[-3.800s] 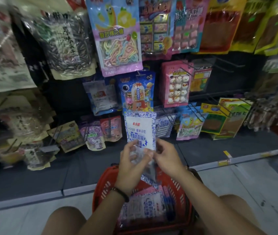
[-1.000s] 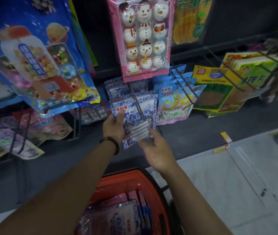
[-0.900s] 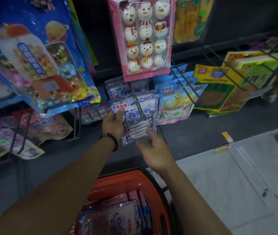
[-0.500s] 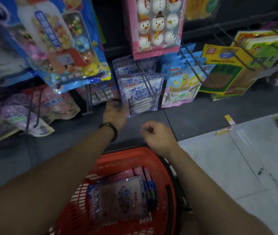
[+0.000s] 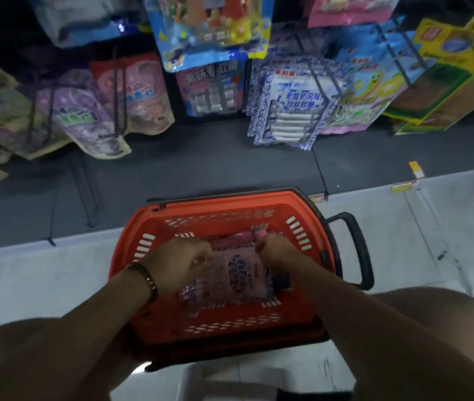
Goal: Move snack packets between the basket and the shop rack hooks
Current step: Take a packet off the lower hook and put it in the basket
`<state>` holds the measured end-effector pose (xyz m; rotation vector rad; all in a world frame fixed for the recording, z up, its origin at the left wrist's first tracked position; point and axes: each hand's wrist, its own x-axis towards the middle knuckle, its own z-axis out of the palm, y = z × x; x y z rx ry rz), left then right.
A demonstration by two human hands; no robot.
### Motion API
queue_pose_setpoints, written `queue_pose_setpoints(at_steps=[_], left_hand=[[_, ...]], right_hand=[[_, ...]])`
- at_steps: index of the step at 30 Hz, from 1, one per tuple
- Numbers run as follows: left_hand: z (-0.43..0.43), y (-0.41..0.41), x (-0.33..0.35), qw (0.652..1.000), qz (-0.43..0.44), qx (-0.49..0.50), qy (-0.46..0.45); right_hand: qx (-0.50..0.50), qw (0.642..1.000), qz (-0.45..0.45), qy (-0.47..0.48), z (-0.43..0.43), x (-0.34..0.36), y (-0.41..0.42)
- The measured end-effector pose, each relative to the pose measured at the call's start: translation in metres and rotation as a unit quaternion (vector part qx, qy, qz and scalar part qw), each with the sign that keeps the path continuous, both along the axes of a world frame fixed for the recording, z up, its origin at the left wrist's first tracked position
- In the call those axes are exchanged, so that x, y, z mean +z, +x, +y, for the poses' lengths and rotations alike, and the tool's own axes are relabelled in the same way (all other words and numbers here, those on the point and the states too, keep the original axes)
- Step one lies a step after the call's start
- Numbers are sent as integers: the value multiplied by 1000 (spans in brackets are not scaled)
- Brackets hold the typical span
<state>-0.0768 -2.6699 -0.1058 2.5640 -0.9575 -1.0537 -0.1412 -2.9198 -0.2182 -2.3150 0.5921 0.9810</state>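
Observation:
An orange shopping basket [image 5: 154,224] stands on the floor between my knees. Inside lies a stack of snack packets; the top one is a blue-and-white packet [image 5: 240,274]. My left hand [image 5: 176,263] grips its upper left corner and my right hand [image 5: 276,251] grips its upper right corner, both down inside the basket. On the rack above, matching blue-and-white packets [image 5: 293,105] hang from a wire hook [image 5: 321,78]. The packets beneath the top one are mostly hidden.
More hung packets fill the rack: purple [image 5: 82,117] and pink [image 5: 140,96] ones to the left, yellow-green boxes [image 5: 447,73] to the right. A dark shelf base [image 5: 201,169] runs in front of the basket. The basket's black handle [image 5: 357,250] sticks out to the right.
Both hands left the packet hanging on the hook and came down into the basket, where they now hold the top packet. The view tilted downward.

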Motion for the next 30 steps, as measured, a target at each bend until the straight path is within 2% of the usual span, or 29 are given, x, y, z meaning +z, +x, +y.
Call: queue_pose_setpoints(at_steps=[4, 7, 12, 16, 18, 22, 27, 30], left_hand=[[4, 1, -11, 996, 48, -62, 47], [11, 14, -17, 997, 48, -38, 41], [16, 28, -20, 993, 62, -49, 92], [9, 33, -22, 992, 73, -41, 92], [5, 32, -21, 992, 75, -43, 89], [-7, 33, -14, 989, 89, -57, 107], [-10, 40, -14, 990, 86, -41, 107], [-2, 42, -21, 990, 96, -10, 99]], right_hand=[[-82, 995, 36, -32, 23, -38, -24], [-84, 993, 44, -67, 39, -67, -42], [-99, 988, 80, -83, 50, -71, -49], [-120, 982, 100, -103, 53, -83, -46], [-159, 974, 124, -104, 53, -88, -46], [-279, 954, 100, -43, 52, -92, -47], [-264, 961, 66, 49, 56, -82, -46], [-320, 932, 22, 170, 50, -64, -44]])
